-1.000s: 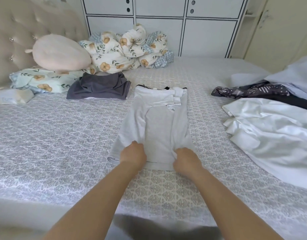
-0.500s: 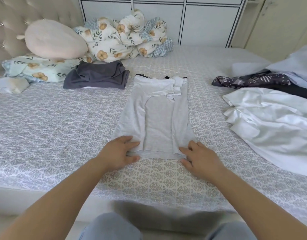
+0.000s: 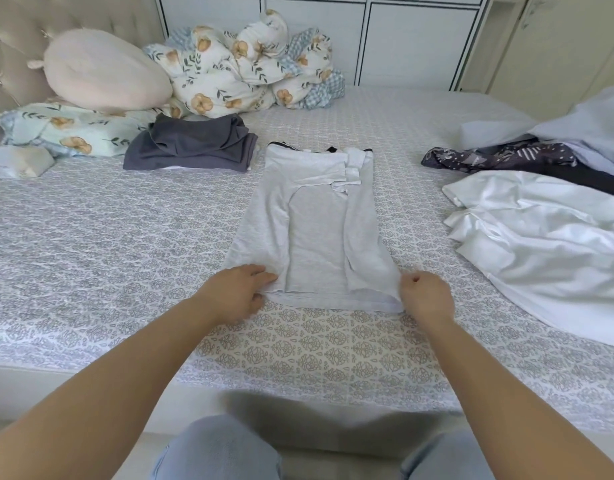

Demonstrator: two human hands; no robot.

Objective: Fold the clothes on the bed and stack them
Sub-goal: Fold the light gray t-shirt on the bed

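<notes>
Two corners of the near hem of the grey shirt, laid mid-frame on the bed, are pinched by the left hand and right hand; a lengthwise fold toward the collar is judged next.

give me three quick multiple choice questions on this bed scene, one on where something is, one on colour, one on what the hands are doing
1. Where does the dark grey pile lie?
A. left of the grey shirt
B. on the white garment
C. on the pink pillow

2. What colour is the garment at far right?
A. red
B. white
C. green

3. What are the hands doing?
A. hanging idle
B. holding a pillow
C. gripping the shirt's near corners

A: dark grey pile sits left of the grey shirt.
B: white garment.
C: left hand and right hand pinch the hem.
</notes>
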